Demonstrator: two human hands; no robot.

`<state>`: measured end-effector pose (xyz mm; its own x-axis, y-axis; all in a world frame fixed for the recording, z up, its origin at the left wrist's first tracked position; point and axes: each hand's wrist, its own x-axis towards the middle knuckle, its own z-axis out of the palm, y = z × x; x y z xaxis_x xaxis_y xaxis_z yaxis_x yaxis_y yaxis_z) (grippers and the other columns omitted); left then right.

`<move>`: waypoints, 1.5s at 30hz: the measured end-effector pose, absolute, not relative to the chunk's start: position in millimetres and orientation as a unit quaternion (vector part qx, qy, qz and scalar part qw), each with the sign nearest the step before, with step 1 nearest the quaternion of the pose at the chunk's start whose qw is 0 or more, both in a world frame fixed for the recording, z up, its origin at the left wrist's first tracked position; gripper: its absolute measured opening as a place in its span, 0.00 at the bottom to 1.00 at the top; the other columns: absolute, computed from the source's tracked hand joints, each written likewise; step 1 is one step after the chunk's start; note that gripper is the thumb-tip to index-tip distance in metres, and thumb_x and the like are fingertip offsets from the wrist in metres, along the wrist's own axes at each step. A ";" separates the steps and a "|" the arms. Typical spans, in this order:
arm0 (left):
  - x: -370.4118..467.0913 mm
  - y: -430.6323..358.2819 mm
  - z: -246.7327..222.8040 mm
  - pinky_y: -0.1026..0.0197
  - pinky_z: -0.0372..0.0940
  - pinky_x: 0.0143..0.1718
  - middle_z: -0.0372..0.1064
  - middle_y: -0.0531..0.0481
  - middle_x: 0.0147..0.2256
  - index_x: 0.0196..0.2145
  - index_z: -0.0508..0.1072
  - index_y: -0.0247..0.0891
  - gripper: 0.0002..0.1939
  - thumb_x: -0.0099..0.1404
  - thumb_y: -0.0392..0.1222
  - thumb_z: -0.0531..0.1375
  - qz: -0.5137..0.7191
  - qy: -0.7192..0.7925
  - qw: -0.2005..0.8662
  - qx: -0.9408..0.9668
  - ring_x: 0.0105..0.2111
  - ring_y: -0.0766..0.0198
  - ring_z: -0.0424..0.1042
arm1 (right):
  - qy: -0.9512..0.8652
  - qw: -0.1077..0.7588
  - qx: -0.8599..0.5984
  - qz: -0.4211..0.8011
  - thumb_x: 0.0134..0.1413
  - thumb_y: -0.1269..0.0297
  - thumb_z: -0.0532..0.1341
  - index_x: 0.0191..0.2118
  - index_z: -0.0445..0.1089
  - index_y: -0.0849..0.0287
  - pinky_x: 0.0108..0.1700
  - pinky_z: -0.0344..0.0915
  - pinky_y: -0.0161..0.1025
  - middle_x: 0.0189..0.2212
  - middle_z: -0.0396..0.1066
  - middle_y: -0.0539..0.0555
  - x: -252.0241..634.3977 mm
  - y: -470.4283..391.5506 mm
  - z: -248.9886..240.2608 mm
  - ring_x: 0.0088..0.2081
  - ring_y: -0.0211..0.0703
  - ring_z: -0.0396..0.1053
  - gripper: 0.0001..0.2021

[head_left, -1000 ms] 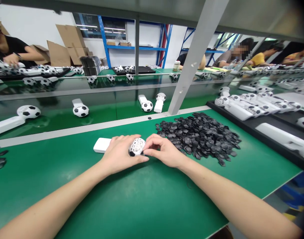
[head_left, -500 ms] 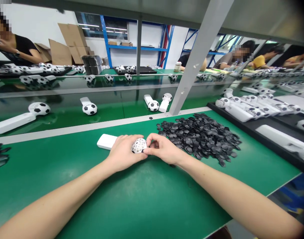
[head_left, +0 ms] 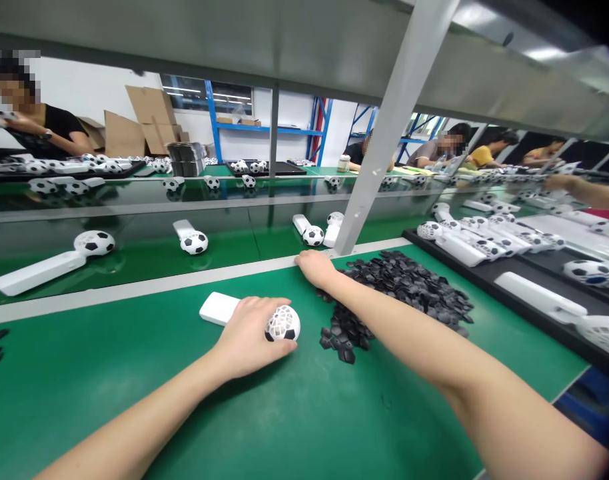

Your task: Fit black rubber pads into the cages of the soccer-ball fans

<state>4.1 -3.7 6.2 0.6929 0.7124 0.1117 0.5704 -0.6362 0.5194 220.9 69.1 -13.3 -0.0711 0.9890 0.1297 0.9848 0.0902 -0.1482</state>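
Observation:
My left hand [head_left: 252, 330] is wrapped round a white ball-headed piece [head_left: 283, 324], whose lattice ball shows a few black patches and whose flat white handle [head_left: 218, 309] sticks out to the left. Away from the ball, my right hand [head_left: 315, 268] reaches to the light strip [head_left: 254, 268] at the back edge of the green table [head_left: 284, 413]. Its fingertips are hidden, so what it holds, if anything, cannot be seen. Under and beside my right forearm lies a heap of small black pieces [head_left: 409, 287].
A grey post [head_left: 384, 140] rises just behind my right hand. To the right, a black tray [head_left: 509, 287] holds several white ball-headed pieces. More lie on the green belt [head_left: 229, 233] beyond the strip. A co-worker's arm [head_left: 592, 192] extends in at the right.
My right hand has left the ball and moved back to the strip. Some black pieces now lie nearer the ball. A co-worker's arm has appeared at the right, and the view has tilted up.

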 end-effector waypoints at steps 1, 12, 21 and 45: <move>2.6 -2.9 7.6 0.46 0.55 0.51 0.66 0.48 0.45 0.50 0.64 0.43 0.28 0.51 0.52 0.60 0.150 0.350 0.232 0.895 0.47 0.50 0.62 | -0.735 0.095 -0.671 0.008 0.57 0.71 0.55 0.36 0.69 0.67 0.49 0.59 0.48 0.39 0.69 0.59 219.6 69.9 -14.4 0.45 0.46 0.65 0.06; 3.6 -14.2 10.4 0.34 0.28 0.56 0.59 0.45 0.53 0.53 0.60 0.44 0.32 0.52 0.53 0.60 0.111 0.364 0.248 0.891 0.60 0.43 0.39 | -0.748 0.235 -0.603 0.148 0.57 0.68 0.54 0.39 0.66 0.61 0.36 0.65 0.32 0.34 0.71 0.51 203.0 -13.8 1.3 0.34 0.35 0.68 0.06; -9.6 -0.7 19.8 0.46 0.44 0.59 0.49 0.46 0.59 0.55 0.56 0.41 0.34 0.48 0.34 0.56 0.038 0.281 0.345 0.895 0.62 0.52 0.28 | -0.732 0.353 -0.491 0.312 0.52 0.68 0.59 0.33 0.71 0.58 0.39 0.63 0.36 0.32 0.70 0.50 194.8 -59.0 14.8 0.34 0.37 0.67 0.04; 5.8 -10.3 9.2 0.48 0.50 0.56 0.51 0.44 0.57 0.46 0.62 0.41 0.20 0.53 0.42 0.57 0.127 0.310 0.366 0.868 0.60 0.51 0.44 | -0.739 0.224 -0.635 0.035 0.60 0.64 0.51 0.46 0.64 0.59 0.46 0.59 0.39 0.44 0.65 0.56 210.7 -14.5 -7.7 0.45 0.42 0.61 0.11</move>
